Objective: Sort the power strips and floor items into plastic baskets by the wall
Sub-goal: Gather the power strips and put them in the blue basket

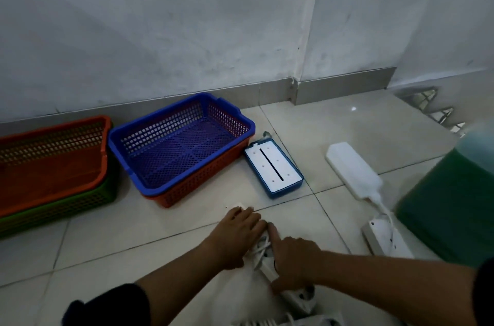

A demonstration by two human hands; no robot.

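Four baskets sit by the wall [187, 18], nested in two pairs: a blue basket [181, 138] inside a red basket [192, 190], and to the left an orange basket [53, 162] inside a green basket [57, 210]. All are lattice-sided plastic, and the blue one holds nothing.

At least five white strips lie on the tiled floor [107, 240]. One strip [267, 256] is under both hands near the bottom centre; it is long and white, with round sockets and a white cord [260, 249] looped over its top. The left hand [240, 232] lies palm-down over its far end, fingers spread along it; the right hand [294, 261] presses on its right edge, index finger stretched forward. Both hands are on it, though whether either truly grips it cannot be told. A second strip [299, 296] lies just beyond the right hand, and a third [307, 321] shows at the bottom edge. To the right, a blank-backed strip [352, 168] lies face down, its cord running to a fifth strip [385, 239].

One blue-rimmed white tray [274, 168] with a black slot lies just right of the red basket. A green bin [451, 205] stands at the far right.
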